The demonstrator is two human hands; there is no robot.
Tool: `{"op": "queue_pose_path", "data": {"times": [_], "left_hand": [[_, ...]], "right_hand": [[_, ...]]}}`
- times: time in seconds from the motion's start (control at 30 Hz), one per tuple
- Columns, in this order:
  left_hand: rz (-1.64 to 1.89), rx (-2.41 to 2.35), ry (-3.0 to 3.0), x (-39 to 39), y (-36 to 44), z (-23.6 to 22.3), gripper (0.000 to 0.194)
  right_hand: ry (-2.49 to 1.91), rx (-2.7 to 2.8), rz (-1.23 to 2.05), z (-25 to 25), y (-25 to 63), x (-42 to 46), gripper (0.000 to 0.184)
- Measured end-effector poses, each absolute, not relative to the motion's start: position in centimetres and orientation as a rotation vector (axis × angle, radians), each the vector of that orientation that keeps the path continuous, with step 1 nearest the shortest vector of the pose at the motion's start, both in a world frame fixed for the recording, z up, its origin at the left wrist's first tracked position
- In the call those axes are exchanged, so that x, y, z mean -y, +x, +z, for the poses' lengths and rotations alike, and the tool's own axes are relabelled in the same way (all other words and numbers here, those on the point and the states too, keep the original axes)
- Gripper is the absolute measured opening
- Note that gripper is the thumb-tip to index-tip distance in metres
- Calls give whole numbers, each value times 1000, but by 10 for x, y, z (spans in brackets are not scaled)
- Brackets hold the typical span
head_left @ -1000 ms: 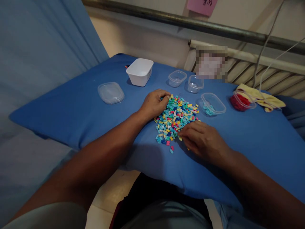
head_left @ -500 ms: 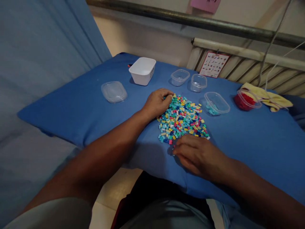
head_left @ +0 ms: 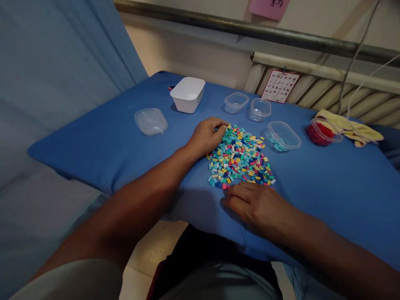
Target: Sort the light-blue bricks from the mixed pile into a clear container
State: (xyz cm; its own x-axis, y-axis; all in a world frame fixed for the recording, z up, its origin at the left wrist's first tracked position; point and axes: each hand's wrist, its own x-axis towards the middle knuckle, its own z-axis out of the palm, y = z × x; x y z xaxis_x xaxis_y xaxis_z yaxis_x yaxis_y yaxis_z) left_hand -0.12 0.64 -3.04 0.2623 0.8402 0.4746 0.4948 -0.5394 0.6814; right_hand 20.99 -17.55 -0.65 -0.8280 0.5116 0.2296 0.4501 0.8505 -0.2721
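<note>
A heap of small coloured beads [head_left: 240, 156] in teal, yellow, pink, blue and white lies on a blue pillow [head_left: 103, 146]. My left hand [head_left: 206, 136] rests curled against the heap's left edge, fingertips in the beads. Below the heap my right hand [head_left: 258, 206] lies flat on the pillow, fingers stretched out toward the left and touching the heap's near edge. Neither hand visibly holds anything.
Behind the heap stand a white tub [head_left: 188, 94], two small clear tubs [head_left: 236, 102] [head_left: 260, 109], a clear tub with teal beads [head_left: 283, 136], one with red beads [head_left: 322, 131] and a flat lid [head_left: 151, 121]. A yellow cloth [head_left: 353, 127] lies right. Blue curtain [head_left: 56, 66] hangs left.
My right hand slid down from the heap's right side to its near edge and flattened out. The left hand stayed at the heap's left edge.
</note>
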Motion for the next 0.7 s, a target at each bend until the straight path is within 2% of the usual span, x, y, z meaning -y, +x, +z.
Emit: {"op": "queue_pose_path", "data": {"times": [0.1,0.2,0.4,0.7], "left_hand": [[1169,-1228,2155,-6,-1,-29,25],[1160,-1251,2154,-6,-1,-27,25],[1157,-1225,2147,-6,0,-27,25],[1149,-1243,2141,-6,0,-27,26]], "right_hand": [[-749,2745,319,-8,212,173,21],[-764,2619,373,3,228,162,15],[-1223,2108,-193,22,302,111,9],[-1330,1994,-249,-11,354,71,19]]}}
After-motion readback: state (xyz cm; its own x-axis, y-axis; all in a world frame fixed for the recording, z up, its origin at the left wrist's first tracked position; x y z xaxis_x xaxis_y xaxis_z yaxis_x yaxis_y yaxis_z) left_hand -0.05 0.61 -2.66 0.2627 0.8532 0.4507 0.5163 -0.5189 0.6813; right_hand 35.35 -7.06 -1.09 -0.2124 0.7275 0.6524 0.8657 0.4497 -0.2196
